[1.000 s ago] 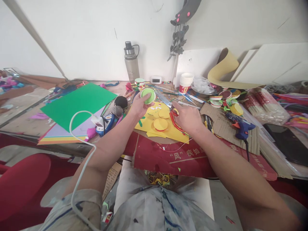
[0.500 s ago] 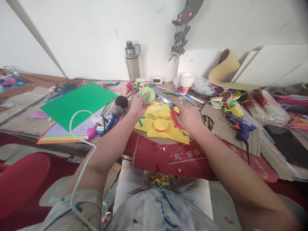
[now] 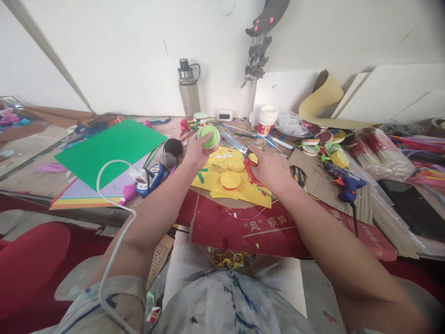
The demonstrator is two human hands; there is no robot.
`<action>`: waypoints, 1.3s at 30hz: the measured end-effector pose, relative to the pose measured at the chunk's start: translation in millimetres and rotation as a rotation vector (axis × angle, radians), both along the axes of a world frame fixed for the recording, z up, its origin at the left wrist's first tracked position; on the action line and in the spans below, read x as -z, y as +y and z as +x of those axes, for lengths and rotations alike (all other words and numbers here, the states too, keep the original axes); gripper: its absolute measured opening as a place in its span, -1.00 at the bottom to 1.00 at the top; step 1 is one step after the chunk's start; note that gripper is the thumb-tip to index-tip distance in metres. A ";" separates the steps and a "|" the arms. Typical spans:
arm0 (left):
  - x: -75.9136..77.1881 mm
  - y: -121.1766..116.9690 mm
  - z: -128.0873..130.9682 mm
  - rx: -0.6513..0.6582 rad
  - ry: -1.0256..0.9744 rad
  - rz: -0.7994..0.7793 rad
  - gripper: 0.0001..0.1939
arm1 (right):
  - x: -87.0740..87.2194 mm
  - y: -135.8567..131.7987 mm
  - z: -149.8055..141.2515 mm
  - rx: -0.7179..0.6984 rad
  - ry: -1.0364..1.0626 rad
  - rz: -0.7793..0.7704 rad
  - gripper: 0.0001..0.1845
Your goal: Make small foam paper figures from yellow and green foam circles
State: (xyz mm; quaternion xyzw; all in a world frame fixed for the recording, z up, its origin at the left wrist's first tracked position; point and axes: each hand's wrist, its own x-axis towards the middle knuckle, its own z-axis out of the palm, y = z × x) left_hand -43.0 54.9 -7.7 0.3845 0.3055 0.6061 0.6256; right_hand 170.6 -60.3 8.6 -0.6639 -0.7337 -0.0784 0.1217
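My left hand [image 3: 196,152] grips a small round piece with a green face and pale rim [image 3: 212,138], its thumb lying across the face. In my right hand [image 3: 271,168] is a pair of scissors [image 3: 238,144] with red handles; the blades point up and left toward the green piece. Whether the blades touch its rim I cannot make out. Below both hands lie yellow paper sheets [image 3: 215,187] with small paper scraps on them. A yellow disc with a red edge [image 3: 230,179] rests on these sheets, and another yellow disc [image 3: 236,163] is just behind it.
Green paper [image 3: 111,150] and a white-corded blue device [image 3: 150,178] lie left. A bottle [image 3: 189,95] and stacked paper cups [image 3: 267,119] stand at the back. On the right are a blue glue gun [image 3: 347,183], cardboard [image 3: 321,183] and a black phone [image 3: 412,206].
The whole view has shifted slightly, so everything appears a little farther left. Both hands keep the same holds on the green round piece and the scissors.
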 end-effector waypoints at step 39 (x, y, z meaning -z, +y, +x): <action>-0.1 2.1 -4.6 0.087 0.116 0.048 -0.61 | 2.3 -1.1 1.9 -0.022 -0.069 0.081 -0.45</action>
